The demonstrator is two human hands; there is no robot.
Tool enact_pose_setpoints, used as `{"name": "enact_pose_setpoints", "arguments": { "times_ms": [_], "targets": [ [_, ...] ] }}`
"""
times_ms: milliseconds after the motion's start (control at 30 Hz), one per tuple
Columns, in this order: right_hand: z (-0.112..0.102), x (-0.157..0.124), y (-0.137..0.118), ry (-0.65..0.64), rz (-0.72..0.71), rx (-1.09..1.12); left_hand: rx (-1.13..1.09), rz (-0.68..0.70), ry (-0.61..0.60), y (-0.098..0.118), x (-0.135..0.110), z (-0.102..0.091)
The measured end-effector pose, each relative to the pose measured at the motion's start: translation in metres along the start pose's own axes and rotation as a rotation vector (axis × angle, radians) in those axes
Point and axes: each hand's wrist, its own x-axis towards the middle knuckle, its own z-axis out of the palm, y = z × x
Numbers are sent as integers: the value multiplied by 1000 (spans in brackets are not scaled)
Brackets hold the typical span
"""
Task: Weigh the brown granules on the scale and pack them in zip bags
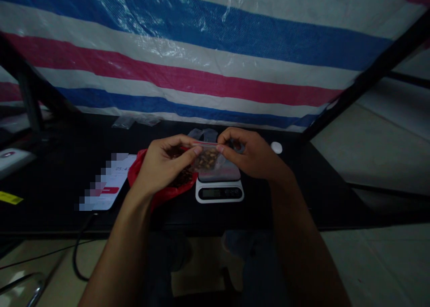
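On the black surface (40, 208), a phone with a pixelated white screen (104, 181) lay left of a red plastic bag (141, 172) holding dark brown pieces. The left hand (164, 164) and right hand (250, 152) stood apart, each pinching one top corner of a small clear zip bag (205, 160) between thumb and fingers, a grip that kept its red-lined mouth level and its brown contents low. The bag was held over a white digital scale (219, 191), near a small white disc (276, 147).
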Motion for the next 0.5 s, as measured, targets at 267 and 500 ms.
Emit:
{"name": "enact_pose_setpoints", "arguments": {
  "times_ms": [267, 500],
  "targets": [
    [0, -1, 0, 12, -51, 8, 10, 54, -10, 1, 1, 8],
    [1, -1, -4, 23, -41, 34, -8, 29, -9, 2, 0, 12]
  ]
}}
